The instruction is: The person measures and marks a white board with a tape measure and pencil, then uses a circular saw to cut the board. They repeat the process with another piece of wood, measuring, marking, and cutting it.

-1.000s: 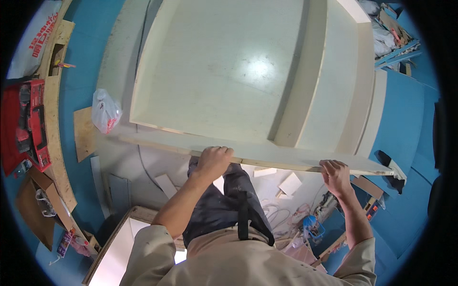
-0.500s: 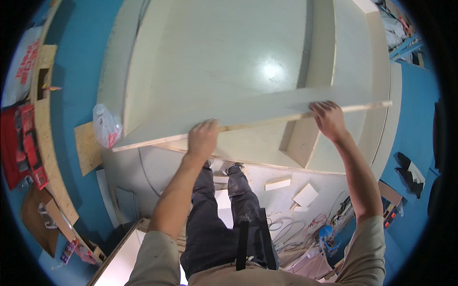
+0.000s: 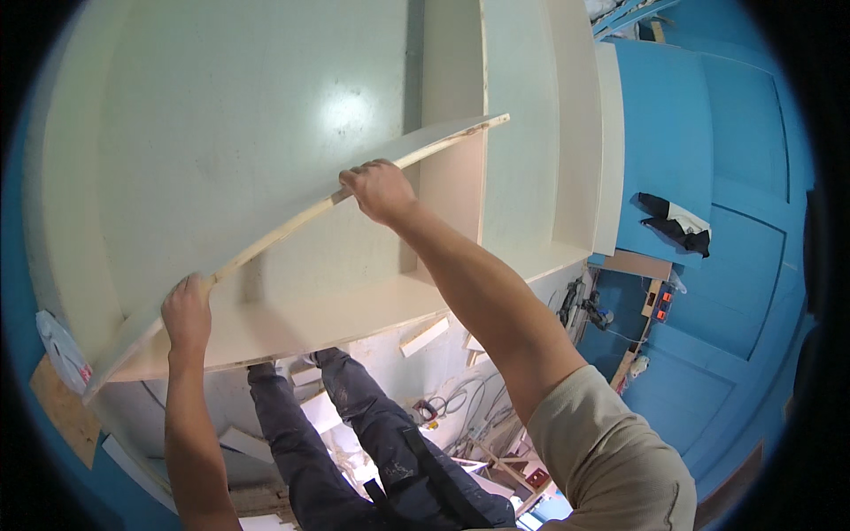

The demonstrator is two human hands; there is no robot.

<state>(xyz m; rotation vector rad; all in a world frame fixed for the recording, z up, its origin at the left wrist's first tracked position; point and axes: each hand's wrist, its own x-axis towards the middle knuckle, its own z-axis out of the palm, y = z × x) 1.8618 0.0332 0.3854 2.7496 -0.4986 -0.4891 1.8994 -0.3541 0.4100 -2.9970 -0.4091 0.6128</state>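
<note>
Head view. A long pale board [image 3: 274,237] is held aslant above an open, shallow case [image 3: 319,310], its raw narrow edge toward the person. The left hand [image 3: 186,314] grips this edge nearer the board's left end, fingers closed over it; the right hand [image 3: 379,190] grips it farther along, fingers likewise curled over the top. The left end lies at the case's near left corner, close to a white plastic bag [image 3: 60,345]; whether it touches either cannot be told. The right end reaches across the divider [image 3: 453,62], its tip over the narrow compartment at the case's right. Between the board and the case's near edge, a wedge of open room widens rightward; the divider's near part stands within it. The right forearm crosses the near edge toward its right half. Outside that edge, the person's legs stand close by, with a pale offcut [image 3: 425,336] to their right. Beyond the case's right edge, a black-and-white cloth [image 3: 677,226] lies on a blue surface [image 3: 664,115].
</note>
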